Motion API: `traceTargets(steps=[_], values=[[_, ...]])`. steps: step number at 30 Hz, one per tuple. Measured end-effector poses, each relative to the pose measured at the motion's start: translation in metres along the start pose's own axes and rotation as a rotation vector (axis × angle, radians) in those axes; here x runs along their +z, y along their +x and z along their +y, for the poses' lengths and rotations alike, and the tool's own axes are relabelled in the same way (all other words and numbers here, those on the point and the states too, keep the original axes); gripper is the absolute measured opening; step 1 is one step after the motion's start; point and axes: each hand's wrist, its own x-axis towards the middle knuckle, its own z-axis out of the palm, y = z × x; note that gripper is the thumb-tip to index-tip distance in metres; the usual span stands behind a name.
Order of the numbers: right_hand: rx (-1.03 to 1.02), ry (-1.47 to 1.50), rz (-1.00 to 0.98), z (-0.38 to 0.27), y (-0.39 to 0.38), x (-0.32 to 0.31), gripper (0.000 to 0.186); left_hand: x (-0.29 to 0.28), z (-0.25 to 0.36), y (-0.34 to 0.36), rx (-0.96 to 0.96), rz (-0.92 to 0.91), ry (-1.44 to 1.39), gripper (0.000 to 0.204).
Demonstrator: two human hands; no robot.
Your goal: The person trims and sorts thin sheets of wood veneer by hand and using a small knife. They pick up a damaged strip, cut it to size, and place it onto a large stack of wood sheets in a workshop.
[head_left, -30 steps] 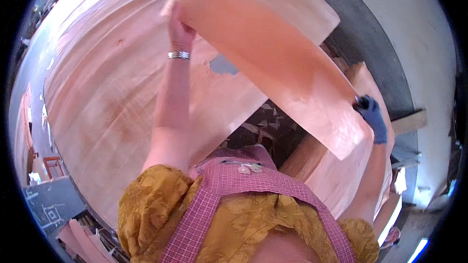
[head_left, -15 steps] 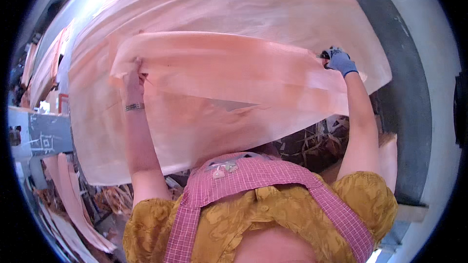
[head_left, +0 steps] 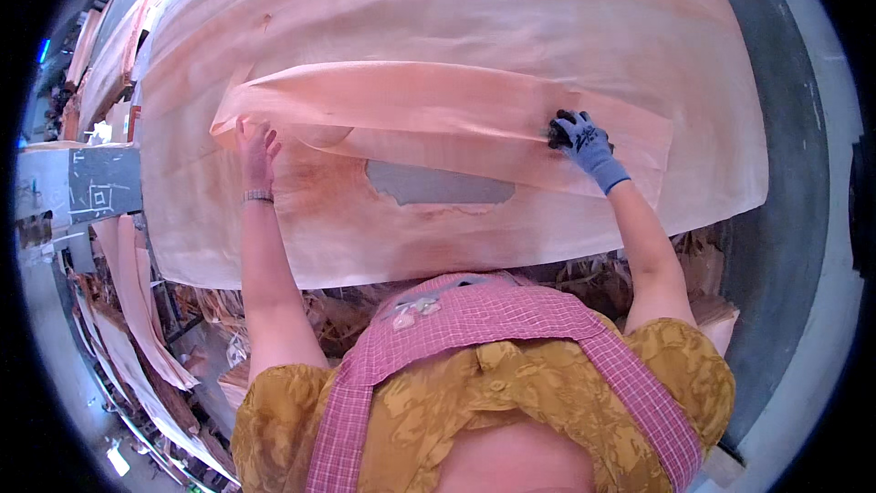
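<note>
A long pale pink strip of wood veneer point(head_left: 438, 114) lies across a large veneer sheet point(head_left: 456, 18) on the table. My bare left hand point(head_left: 255, 146), with a bracelet at the wrist, presses the strip's left end. My right hand point(head_left: 579, 139), in a blue and black glove, grips the strip right of its middle. Just below the strip, a ragged hole point(head_left: 438, 187) in the sheet shows grey underneath.
More veneer strips point(head_left: 137, 301) hang in stacks at the lower left. A grey board with chalk marks point(head_left: 100, 183) sits at the left. Scrap veneer pieces point(head_left: 593, 278) pile under the table's front edge. Grey floor point(head_left: 785, 173) runs along the right.
The strip was held up and slanted a second ago; it has come down flat across the sheet, over the hole's upper edge. Both hands have moved down with it.
</note>
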Motion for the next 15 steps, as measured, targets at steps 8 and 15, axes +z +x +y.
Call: traceTargets(steps=[8,15], values=[[-0.093,0.112,0.008,0.019,0.037,-0.037,0.024,-0.030,-0.034,0.080,0.393,0.239,0.978,0.092],[0.199,-0.227,0.506,0.058,0.100,-0.094,0.026,0.066,0.044,0.082,0.652,0.223,0.873,0.097]])
